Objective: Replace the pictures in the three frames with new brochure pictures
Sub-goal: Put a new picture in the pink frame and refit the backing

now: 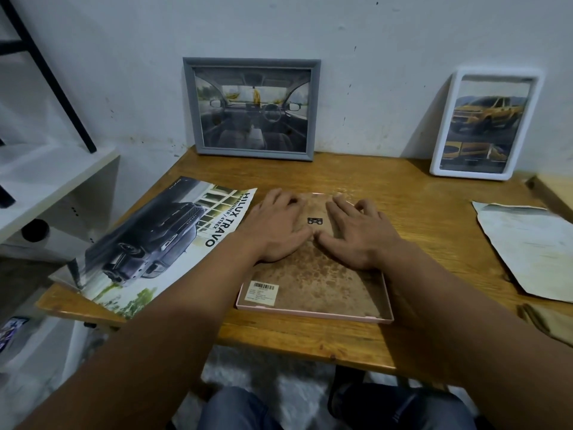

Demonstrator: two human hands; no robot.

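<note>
A pink frame (313, 311) lies face down in the middle of the wooden table, its stained brown backing board (319, 283) facing up. My left hand (277, 226) and my right hand (356, 234) both rest flat on the far half of that board, thumbs nearly touching below a small black hanger (314, 221). A car brochure (155, 243) lies on the table to the left. A grey frame (251, 108) with a car interior picture leans on the wall behind. A white frame (486, 125) with a yellow truck picture leans at the back right.
Creased pale paper (533, 252) lies on the table (434, 212) at the right edge. A white shelf unit (46, 193) stands to the left with a black metal bar above it. My knees are under the table's near edge.
</note>
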